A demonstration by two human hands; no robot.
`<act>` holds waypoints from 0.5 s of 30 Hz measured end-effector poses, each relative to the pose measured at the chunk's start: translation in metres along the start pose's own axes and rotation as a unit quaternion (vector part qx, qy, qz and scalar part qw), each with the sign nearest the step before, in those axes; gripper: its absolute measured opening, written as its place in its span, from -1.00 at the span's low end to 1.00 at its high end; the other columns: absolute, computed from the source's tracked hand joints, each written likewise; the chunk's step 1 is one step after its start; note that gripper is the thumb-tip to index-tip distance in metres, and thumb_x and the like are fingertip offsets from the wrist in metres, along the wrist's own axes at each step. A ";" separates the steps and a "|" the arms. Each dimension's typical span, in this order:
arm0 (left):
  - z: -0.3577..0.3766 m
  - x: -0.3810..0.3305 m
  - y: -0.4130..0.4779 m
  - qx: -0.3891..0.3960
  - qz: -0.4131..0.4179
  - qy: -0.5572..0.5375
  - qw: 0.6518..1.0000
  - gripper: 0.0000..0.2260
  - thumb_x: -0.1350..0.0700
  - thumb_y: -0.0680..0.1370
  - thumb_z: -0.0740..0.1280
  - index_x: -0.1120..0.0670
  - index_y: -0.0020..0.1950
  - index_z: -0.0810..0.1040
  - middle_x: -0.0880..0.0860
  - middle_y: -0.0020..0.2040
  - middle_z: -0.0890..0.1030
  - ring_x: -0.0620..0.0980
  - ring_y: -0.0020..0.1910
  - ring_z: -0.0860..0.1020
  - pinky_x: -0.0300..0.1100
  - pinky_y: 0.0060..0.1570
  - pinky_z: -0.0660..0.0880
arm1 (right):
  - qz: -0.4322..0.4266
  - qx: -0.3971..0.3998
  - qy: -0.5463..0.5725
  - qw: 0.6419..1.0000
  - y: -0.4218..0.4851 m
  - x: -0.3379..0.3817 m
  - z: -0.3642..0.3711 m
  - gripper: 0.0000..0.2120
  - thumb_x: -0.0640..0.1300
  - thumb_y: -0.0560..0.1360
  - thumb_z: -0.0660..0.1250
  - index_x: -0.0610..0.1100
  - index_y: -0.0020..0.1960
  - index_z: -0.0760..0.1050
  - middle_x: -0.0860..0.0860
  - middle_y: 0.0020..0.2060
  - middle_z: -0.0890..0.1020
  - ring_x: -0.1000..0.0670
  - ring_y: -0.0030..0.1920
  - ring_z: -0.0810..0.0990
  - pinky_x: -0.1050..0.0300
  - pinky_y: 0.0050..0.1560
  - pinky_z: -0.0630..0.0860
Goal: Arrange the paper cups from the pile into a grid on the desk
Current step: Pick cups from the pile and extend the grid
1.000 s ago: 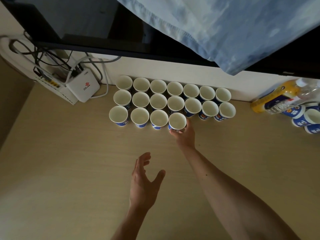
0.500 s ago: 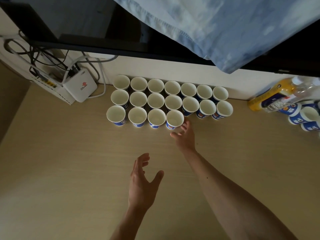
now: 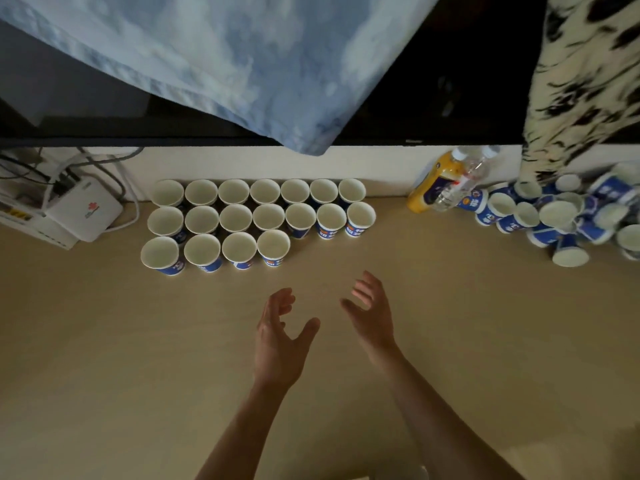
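Above the desk [image 3: 104, 341] I see both hands empty: left hand [image 3: 280, 337] and right hand [image 3: 372, 313] with loose fingers. Upright cups [image 3: 273, 244] form a grid by the wall; the pile [image 3: 561, 220] lies far right, beside two bottles [image 3: 446, 181]. A router [image 3: 83, 209] sits left.

Beige desk [image 3: 104, 358], cup grid [image 3: 256, 220], cup pile [image 3: 561, 216], bottles [image 3: 446, 181], router [image 3: 83, 209]

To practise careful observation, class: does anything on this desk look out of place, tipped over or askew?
Yes. At the right, the pile of cups is a jumble, many tipped on their sides, and two bottles beside it are tilted rather than upright. The grid stands neat, though its front row has only four cups.
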State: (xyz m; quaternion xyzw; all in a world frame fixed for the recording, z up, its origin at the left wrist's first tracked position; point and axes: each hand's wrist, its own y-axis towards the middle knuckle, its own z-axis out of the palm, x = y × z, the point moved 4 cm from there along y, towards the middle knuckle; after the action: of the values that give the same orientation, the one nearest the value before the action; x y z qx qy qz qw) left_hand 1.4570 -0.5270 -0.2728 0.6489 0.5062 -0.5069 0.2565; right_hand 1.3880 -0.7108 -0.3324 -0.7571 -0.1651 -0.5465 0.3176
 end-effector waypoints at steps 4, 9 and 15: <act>0.042 -0.025 -0.017 0.007 0.018 0.004 1.000 -0.46 0.12 0.43 0.56 -0.02 0.34 0.44 -0.11 0.16 0.59 -0.12 0.16 0.56 -0.10 0.08 0.53 | -0.014 0.003 0.029 0.999 0.004 0.006 -0.054 -0.38 -0.37 0.46 0.47 -0.12 0.44 0.36 -0.11 0.23 0.58 -0.04 0.25 0.58 0.41 -0.03 0.53; 0.122 -0.059 -0.045 0.001 0.024 -0.003 1.000 -0.52 0.14 0.44 0.55 -0.08 0.29 0.45 -0.18 0.12 0.59 -0.15 0.13 0.57 -0.14 0.03 0.52 | -0.030 0.007 0.042 0.999 0.023 0.003 -0.140 -0.45 -0.36 0.46 0.48 -0.14 0.38 0.40 -0.14 0.19 0.60 -0.07 0.21 0.61 0.38 -0.05 0.53; 0.237 -0.092 -0.084 0.033 0.006 -0.017 0.999 -0.56 0.19 0.45 0.53 -0.10 0.24 0.47 -0.16 0.10 0.62 -0.20 0.09 0.59 -0.11 0.03 0.54 | -0.032 -0.044 0.046 0.997 0.064 -0.002 -0.275 -0.48 -0.39 0.45 0.46 -0.19 0.36 0.43 -0.15 0.13 0.60 -0.03 0.08 0.63 0.39 -0.09 0.53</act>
State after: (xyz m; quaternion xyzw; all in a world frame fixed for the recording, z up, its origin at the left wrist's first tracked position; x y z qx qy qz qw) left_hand 1.2880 -0.7340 -0.2568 0.6515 0.4809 -0.5325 0.2464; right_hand 1.2265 -0.9405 -0.2987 -0.7390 -0.1505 -0.5971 0.2735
